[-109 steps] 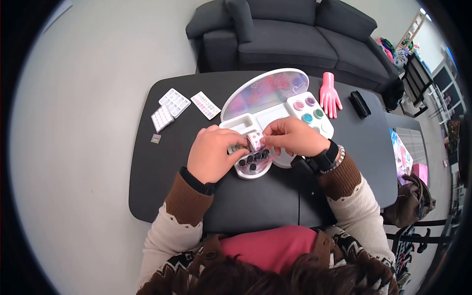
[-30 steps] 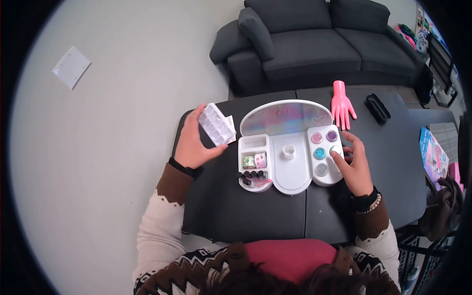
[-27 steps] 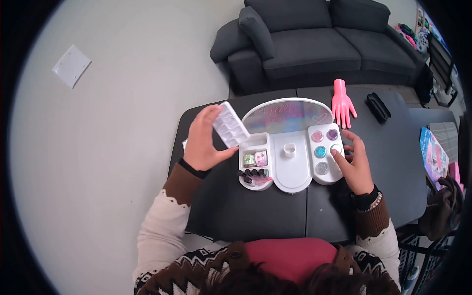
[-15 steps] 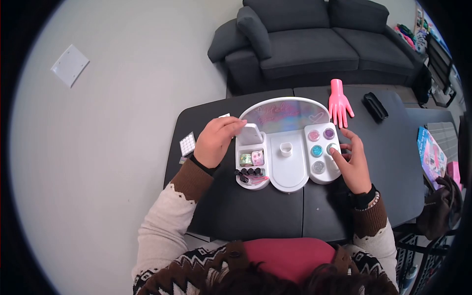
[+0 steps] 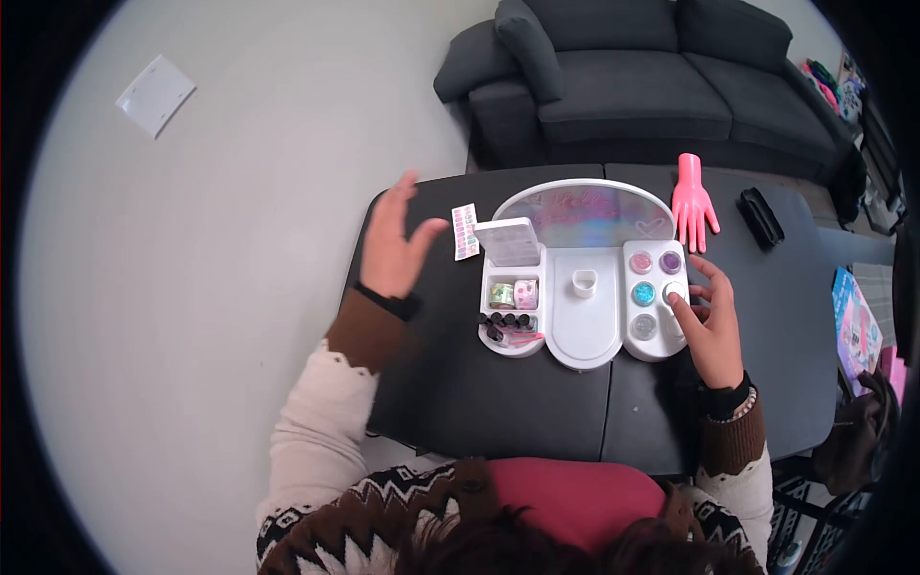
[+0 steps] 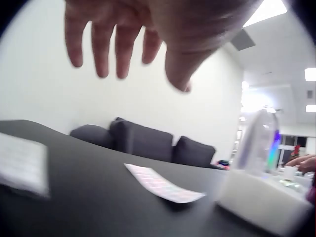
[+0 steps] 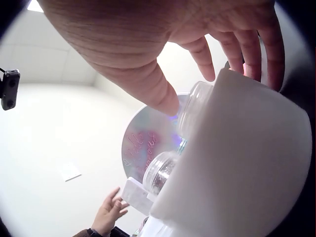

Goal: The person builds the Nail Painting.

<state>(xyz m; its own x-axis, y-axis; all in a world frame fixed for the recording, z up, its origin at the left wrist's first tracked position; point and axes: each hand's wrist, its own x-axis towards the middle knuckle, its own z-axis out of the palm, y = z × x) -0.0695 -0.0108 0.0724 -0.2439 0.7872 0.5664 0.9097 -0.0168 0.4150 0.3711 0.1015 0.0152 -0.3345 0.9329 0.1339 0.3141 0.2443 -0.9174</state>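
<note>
My left hand (image 5: 388,240) is raised over the table's left side, its fingers straight and holding nothing. To its right, a white compartment tray (image 5: 513,241) stands tilted in the back left slot of a white nail-art organizer (image 5: 585,356). My right hand (image 5: 714,326) grips the organizer's right side, the thumb over a jar (image 7: 192,111) and the fingers along the outer edge. More glitter jars (image 5: 643,294) sit in that section. Two tape rolls (image 5: 525,294) and several black-capped bottles (image 5: 503,322) fill the left section.
A sticker sheet (image 5: 465,232) lies left of the organizer, and another white tray (image 6: 22,165) shows in the left wrist view. A pink model hand (image 5: 692,201) and a black case (image 5: 761,218) lie at the back right. A sofa (image 5: 632,91) stands behind the table.
My left hand carried the compartment tray rightward, stood it in the organizer's back left slot, let go and moved back left. My right hand, earlier at the tape rolls, has moved to the organizer's right side.
</note>
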